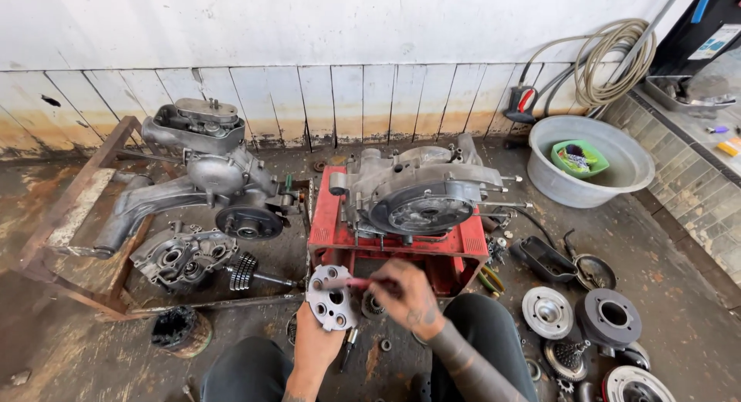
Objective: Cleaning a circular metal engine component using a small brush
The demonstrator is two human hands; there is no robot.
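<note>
Two hands are busy at bottom center of the frame, low over the grimy floor (679, 325). Left hand (315, 342) holds up a round metal plate (330, 296) full of holes, fingers wrapped under its lower edge. Right hand (409, 294) has its fingers pinched on a thin red-handled tool (356, 283), tip touching the plate's face. Just above them a red crate (333, 224) carries a grey engine case (421, 192). Left of the crate, a rusty frame (73, 217) holds a second engine (204, 170), an open case half (181, 257) and a gear shaft (251, 274). Lower right has loose round parts, like a pale disc (547, 312) and a dark drum (612, 315). Upper right there's a metal basin (617, 151) with a green tub (579, 159) inside, and a coiled hose (614, 58) on the wall.
</note>
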